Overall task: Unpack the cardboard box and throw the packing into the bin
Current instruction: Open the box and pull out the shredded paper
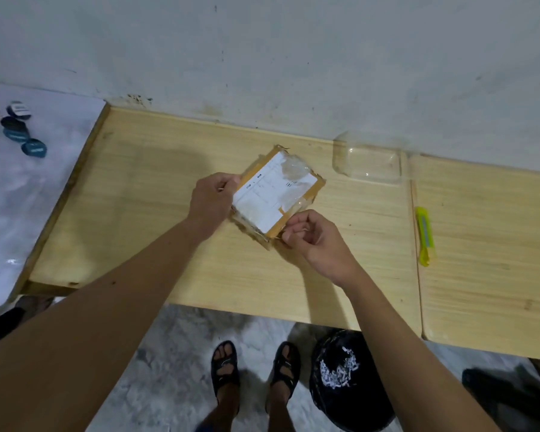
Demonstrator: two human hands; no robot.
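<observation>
The label point(270, 190) print on the box point(278, 194) is too small to read; round dark lids point(16, 126) are cut off at the left edge of the frame.

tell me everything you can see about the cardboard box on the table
The cardboard box is small, flat and brown, with a white shipping label covering most of its top and clear glossy tape wrinkled over it. It looks still sealed. It sits turned at an angle on the wooden table, near the middle. The left hand grips its left edge; the right hand pinches at its near corner, apparently at the tape. Its print is too blurred to read.
</observation>
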